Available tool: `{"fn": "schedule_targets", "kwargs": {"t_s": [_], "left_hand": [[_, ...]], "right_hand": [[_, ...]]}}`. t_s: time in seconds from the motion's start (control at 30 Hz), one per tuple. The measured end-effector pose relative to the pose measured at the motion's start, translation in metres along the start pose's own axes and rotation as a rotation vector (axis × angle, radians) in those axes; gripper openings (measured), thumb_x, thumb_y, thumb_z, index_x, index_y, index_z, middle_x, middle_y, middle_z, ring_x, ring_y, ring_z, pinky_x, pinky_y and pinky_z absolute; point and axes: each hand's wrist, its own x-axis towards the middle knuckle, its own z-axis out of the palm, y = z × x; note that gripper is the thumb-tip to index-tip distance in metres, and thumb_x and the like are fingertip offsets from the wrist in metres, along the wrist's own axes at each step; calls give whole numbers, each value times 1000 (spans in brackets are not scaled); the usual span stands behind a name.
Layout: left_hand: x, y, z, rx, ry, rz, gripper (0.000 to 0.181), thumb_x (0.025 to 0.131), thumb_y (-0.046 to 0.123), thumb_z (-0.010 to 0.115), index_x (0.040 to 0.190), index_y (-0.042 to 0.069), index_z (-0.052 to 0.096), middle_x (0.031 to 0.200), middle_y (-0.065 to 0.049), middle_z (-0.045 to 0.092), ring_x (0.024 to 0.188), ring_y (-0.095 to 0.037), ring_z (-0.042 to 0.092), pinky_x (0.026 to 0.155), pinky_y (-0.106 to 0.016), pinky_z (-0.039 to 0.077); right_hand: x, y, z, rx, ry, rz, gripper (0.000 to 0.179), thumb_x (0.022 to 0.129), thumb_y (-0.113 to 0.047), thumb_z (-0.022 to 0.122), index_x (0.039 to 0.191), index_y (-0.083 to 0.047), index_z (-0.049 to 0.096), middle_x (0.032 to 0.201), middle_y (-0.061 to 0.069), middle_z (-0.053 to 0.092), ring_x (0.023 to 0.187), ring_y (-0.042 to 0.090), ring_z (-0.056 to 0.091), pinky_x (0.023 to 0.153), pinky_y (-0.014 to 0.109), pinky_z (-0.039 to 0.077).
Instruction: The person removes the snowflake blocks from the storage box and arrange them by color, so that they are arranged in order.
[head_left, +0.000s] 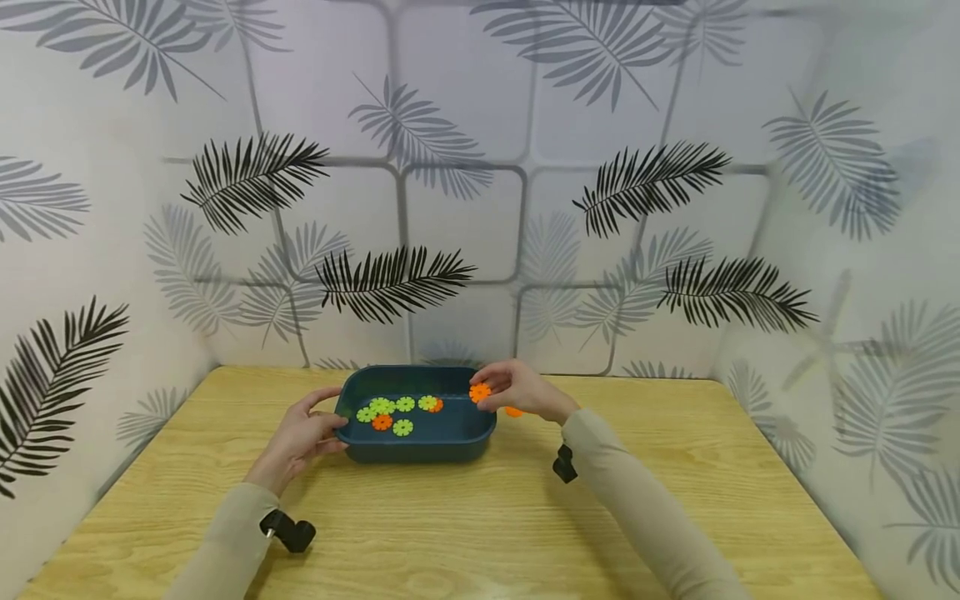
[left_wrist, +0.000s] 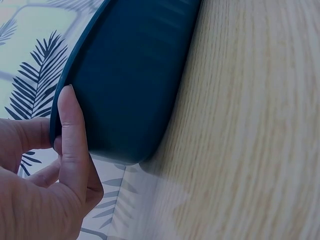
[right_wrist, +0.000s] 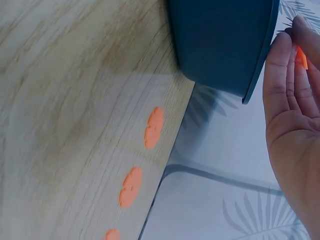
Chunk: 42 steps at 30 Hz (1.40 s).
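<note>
A dark teal plastic basin (head_left: 420, 452) stands on the table, its near wall facing me. My left hand (head_left: 300, 435) grips the basin's left end, thumb and fingers pinching the rim, as the left wrist view shows close up. Over the basin's right end, my right hand (head_left: 525, 392) pinches an orange notched flower-shaped disc (head_left: 480, 392) between thumb and fingertips. In the right wrist view only a sliver of that disc (right_wrist: 302, 58) shows behind the fingers. Inside the basin lie several lime-green discs (head_left: 402, 427) and a couple of orange discs (head_left: 382, 422).
On the wooden table (head_left: 420, 533), right of the basin, lie loose orange discs; the right wrist view shows one (right_wrist: 154, 127) near the basin, a second (right_wrist: 131, 187) and part of a third (right_wrist: 112, 234). A leaf-patterned wall covering (head_left: 465, 225) rises behind the table.
</note>
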Motion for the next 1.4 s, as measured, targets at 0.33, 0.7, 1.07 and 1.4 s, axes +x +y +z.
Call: {"fn": "schedule_targets", "kwargs": {"t_s": [0.33, 0.7, 1.07, 1.4], "left_hand": [[-1, -1, -1, 2, 0, 3, 62, 96, 2, 55, 152, 14, 32, 102, -15, 62, 72, -15, 67, 72, -33, 61], [-3, -3, -4, 3, -8, 20, 62, 97, 2, 55, 153, 14, 31, 98, -13, 62, 74, -15, 67, 72, -33, 61], [-2, -3, -2, 1, -28, 29, 63, 97, 3, 55, 153, 13, 30, 98, -12, 63, 72, -14, 67, 68, -31, 61], [1, -1, 1, 3, -26, 28, 63, 96, 2, 56, 153, 14, 31, 99, -14, 62, 72, -14, 67, 69, -30, 61]], "right_hand": [[-12, 8, -13, -54, 29, 13, 42, 84, -12, 78, 122, -2, 66, 102, 9, 70, 86, 20, 64, 84, 46, 57], [-24, 23, -25, -20, 73, 85, 44, 82, -10, 79, 124, -5, 66, 107, 10, 68, 95, 20, 63, 88, 48, 56], [-38, 39, -34, 56, 64, 93, 42, 85, -2, 74, 124, 5, 62, 113, 24, 67, 87, 19, 69, 85, 46, 59], [-59, 51, -56, 59, 90, 149, 46, 85, -8, 76, 126, 4, 60, 101, 12, 66, 88, 18, 64, 89, 52, 56]]}}
